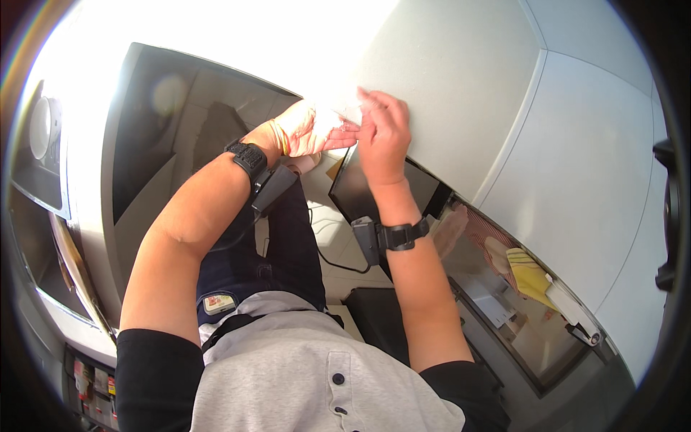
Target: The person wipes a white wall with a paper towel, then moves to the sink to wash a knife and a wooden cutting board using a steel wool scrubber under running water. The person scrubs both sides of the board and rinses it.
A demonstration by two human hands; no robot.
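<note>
My left hand (310, 129) is raised before me, palm up with its fingers stretched out to the right. Small whitish bits (343, 127) show on its palm and fingers, partly lost in strong glare. Close by on the right, my right hand (384, 127) has its fingers bent, the thumb side near the left fingertips. A pale, translucent patch (352, 112) lies between the two hands; glare hides whether it is a thing and whether the right fingers grip it. Each wrist wears a black strap with a dark device.
A dark glossy panel (216, 102) is at upper left and pale smooth panels (572, 162) at the right. A yellow striped cloth (526, 270) lies lower right. Left, an open compartment holds a white round object (42, 127). A black cable (337, 263) hangs below my hands.
</note>
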